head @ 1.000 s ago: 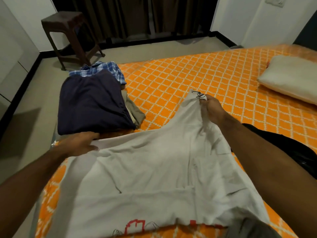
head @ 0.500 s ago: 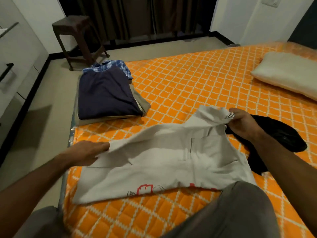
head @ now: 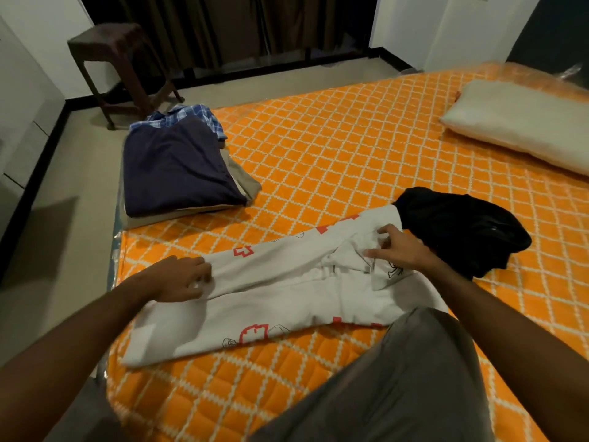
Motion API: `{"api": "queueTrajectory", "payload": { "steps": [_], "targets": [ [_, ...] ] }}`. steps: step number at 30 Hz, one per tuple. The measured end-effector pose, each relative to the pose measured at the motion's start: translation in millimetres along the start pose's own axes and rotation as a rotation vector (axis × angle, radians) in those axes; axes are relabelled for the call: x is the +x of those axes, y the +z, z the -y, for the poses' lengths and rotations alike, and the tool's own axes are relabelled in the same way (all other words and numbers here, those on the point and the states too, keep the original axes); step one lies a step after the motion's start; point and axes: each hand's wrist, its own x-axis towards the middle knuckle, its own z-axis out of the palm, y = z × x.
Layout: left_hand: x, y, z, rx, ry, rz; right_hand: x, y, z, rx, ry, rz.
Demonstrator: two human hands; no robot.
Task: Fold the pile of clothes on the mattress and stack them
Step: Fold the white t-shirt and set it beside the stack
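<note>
Both hands pinched the white shirt (head: 287,291) flat on the mattress (head: 350,148): left hand (head: 178,279) at nine o'clock, right hand (head: 398,250) at two, probably to set the fold.

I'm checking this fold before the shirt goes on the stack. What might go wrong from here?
1. The white printed shirt is bunched under the right hand, so creases may get folded in.
2. Its far end touches the unfolded black garment, which could get dragged along.
3. The folded stack sits at the mattress edge; another layer might tip it toward the floor.
</note>
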Motion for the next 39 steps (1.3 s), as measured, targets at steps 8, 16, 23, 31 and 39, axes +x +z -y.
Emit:
{"api": "queueTrajectory", "payload": {
  "steps": [8,16,23,31,39],
  "targets": [
    [93,-37,-128,-0.298,0.143,-0.384,-24,-8,-4,0.215,-0.289,0.259],
    [140,-51,-222,-0.123,0.289,-0.330,-48,-5,-24,0.210,-0.345,0.395],
    [147,-44,-246,-0.032,0.335,-0.581,-43,0,-43,0.011,-0.186,0.218],
    [127,-33,-223,-0.034,0.428,-0.599,-45,48,0,-0.080,-0.368,-0.049],
    [93,1,-145,-0.127,-0.055,-0.499,-55,83,42,-0.505,-0.336,-0.002]
  ]
}}
